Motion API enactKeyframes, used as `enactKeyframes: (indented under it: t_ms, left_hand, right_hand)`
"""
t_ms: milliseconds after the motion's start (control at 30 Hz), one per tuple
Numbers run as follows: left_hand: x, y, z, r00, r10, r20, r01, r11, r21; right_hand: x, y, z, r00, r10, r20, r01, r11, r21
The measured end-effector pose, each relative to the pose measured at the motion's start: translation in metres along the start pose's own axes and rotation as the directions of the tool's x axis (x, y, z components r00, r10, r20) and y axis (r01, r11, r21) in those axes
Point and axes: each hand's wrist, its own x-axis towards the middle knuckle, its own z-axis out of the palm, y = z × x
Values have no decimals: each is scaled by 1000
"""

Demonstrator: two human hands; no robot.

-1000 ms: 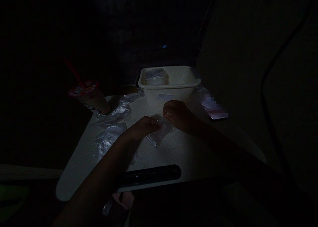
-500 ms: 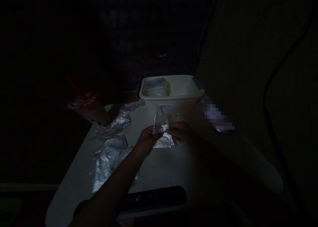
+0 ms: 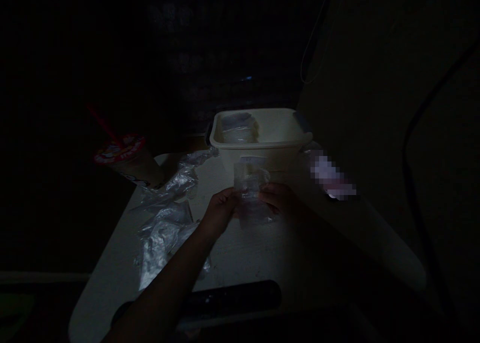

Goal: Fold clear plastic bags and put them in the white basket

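Note:
A small clear plastic bag (image 3: 252, 185) is stretched upright between my two hands, just in front of the white bin. My left hand (image 3: 222, 205) pinches its left edge, thumb toward the middle. On the other side my right hand (image 3: 278, 199) grips the right edge with closed fingers. The bag is see-through and slightly blurred; whether anything lies inside I cannot tell. Behind it stands the white plastic bin (image 3: 277, 146), with a stack of clear plastic packets (image 3: 240, 129) in its left part.
Crumpled clear plastic bags (image 3: 161, 245) lie on the white table (image 3: 240, 268), left of my hands. A lidded drink cup (image 3: 137, 168) with a red straw stands at the back left. A dark slot (image 3: 232, 297) runs along the front edge. A blurred-out item (image 3: 330, 175) lies at right.
The clear plastic bag has turned flatter toward me and its bright glare has faded. My hands have moved slightly apart while holding it. The view has shifted a little.

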Motion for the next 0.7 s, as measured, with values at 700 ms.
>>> enactKeyframes:
  t_ms: [700]
  left_hand:
    - [-2,2,-13,903,385,194,-306,256,917]
  right_hand:
    - [-6,14,-9,865,-434,-252,227,786,-576]
